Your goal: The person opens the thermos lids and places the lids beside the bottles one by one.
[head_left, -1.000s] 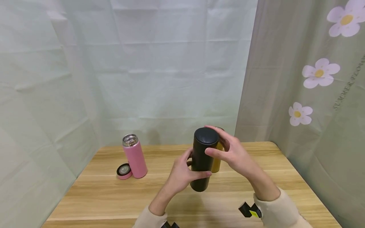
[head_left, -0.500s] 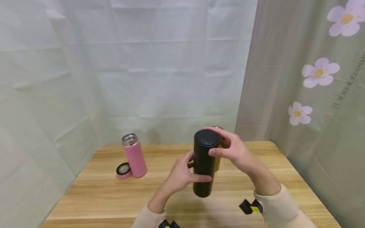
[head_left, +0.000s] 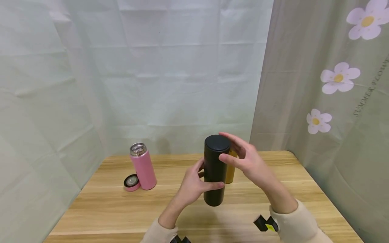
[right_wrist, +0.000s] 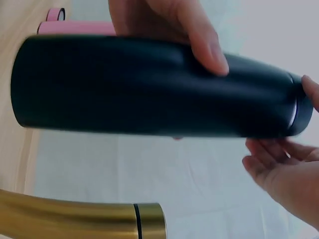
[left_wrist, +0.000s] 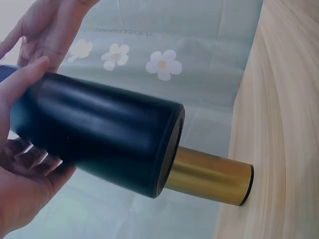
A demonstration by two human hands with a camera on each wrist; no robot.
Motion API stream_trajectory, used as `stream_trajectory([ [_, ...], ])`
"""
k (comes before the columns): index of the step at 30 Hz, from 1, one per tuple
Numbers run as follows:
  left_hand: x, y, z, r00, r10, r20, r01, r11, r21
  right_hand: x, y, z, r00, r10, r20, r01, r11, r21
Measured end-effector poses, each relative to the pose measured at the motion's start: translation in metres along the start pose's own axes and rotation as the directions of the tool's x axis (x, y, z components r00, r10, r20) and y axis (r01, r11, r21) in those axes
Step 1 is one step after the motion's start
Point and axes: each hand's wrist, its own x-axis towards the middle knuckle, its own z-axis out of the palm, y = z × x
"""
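A black thermos bottle (head_left: 214, 173) stands nearly upright in mid-air above the table, leaning slightly. My left hand (head_left: 192, 187) grips it round the lower body, thumb across the near side. At its top, my right hand (head_left: 250, 165) holds the lid (head_left: 217, 143) between thumb and fingers. The right wrist view shows a thin seam between the lid (right_wrist: 302, 112) and the body. In the left wrist view the bottle's flat base (left_wrist: 171, 149) is well apart from the tabletop. Behind it a gold bottle (head_left: 230, 170) is partly hidden.
To the left on the wooden table (head_left: 100, 206) stands an open pink thermos bottle (head_left: 145, 170) with a steel mouth. Its pink lid (head_left: 132, 183) lies beside it, inner side up. Pale curtains (head_left: 182, 84) hang behind and at both sides.
The black bottle dipped a little toward me half a second ago and is now slightly higher and further left. Both hands have kept their hold; the pink bottle and its lid are unmoved.
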Motion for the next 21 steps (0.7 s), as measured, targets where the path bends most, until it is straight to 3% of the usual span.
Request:
stream_trajectory([
  [5,0.0,0.0,0.002,0.999,-0.007,-0.047,0.007,1.0,0.006,0.001,0.002,0.01,0.998,0.013,-0.069,-0.013,1.0,0.004],
  [10,0.0,-0.001,0.002,0.999,-0.008,-0.043,0.008,1.0,0.0,0.003,0.005,0.011,0.996,0.007,-0.09,-0.006,1.0,0.013],
  [15,-0.001,-0.001,0.001,1.0,-0.007,-0.002,0.007,1.0,-0.001,0.004,0.007,0.002,1.0,-0.005,0.012,0.004,0.997,0.075],
  [21,-0.001,0.0,-0.001,0.999,0.001,0.053,0.0,1.0,-0.015,0.006,0.009,-0.009,0.989,-0.025,0.149,0.0,0.986,0.164],
])
